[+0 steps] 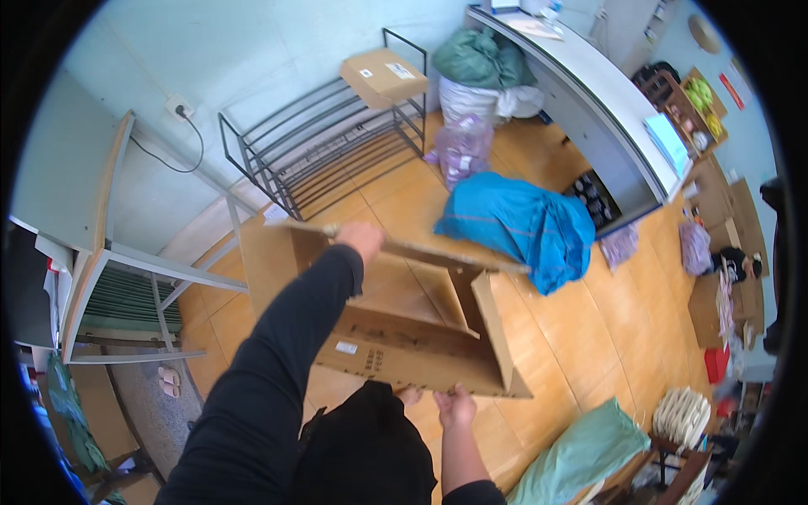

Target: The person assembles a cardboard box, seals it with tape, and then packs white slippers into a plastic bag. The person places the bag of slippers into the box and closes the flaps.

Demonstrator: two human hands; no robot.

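Observation:
An open cardboard box (pixel 412 353) hangs in front of my body, tilted, with its flaps spread. Its middle is see-through, and the tiled floor shows between its walls. My left hand (pixel 362 241) reaches across and is closed on the far edge, with the fingers partly hidden behind my wrist and the board. At the near right, my right hand (pixel 455 406) pinches the lower edge of the same box near a corner. A small white label (pixel 346 347) sits on the near wall beside dark printed marks.
Ahead stands a black metal rack (pixel 328 156) with a flat carton (pixel 384 77) on it. A blue sack (pixel 522 223) lies beyond the box, near a white-topped counter (pixel 602 80). A metal-framed table (pixel 172 268) stands left; a green sack (pixel 581 454) lies lower right.

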